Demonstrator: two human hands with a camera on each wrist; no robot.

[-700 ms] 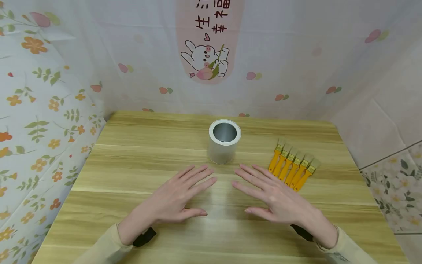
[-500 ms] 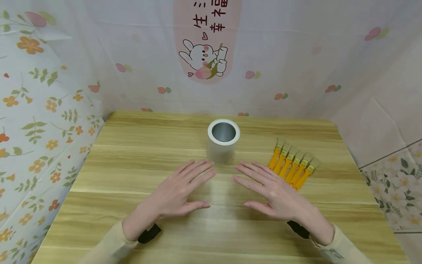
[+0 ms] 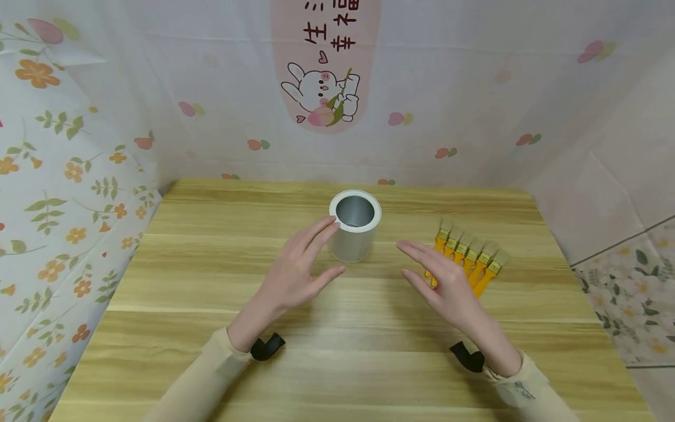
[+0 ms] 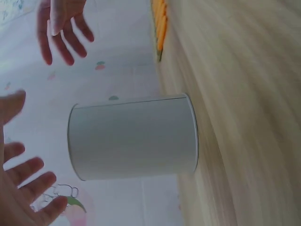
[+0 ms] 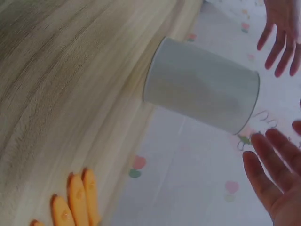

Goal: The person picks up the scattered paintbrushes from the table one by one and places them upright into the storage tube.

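Left hand [image 3: 295,271], raised with fingers straight and spread wide, holds nothing; its fingertips lie just beside the white can [image 3: 354,225]. The can stands upright near the table's [image 3: 211,328] far edge, mouth upward, long axis vertical. Right hand [image 3: 445,281], equally open and empty, hovers beside the orange brushes [image 3: 469,258].

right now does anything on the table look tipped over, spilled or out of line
Nothing stands out. The white can stands upright and empty, the yellow brushes lie in a neat row, and both the left hand and right hand hover open, holding nothing.
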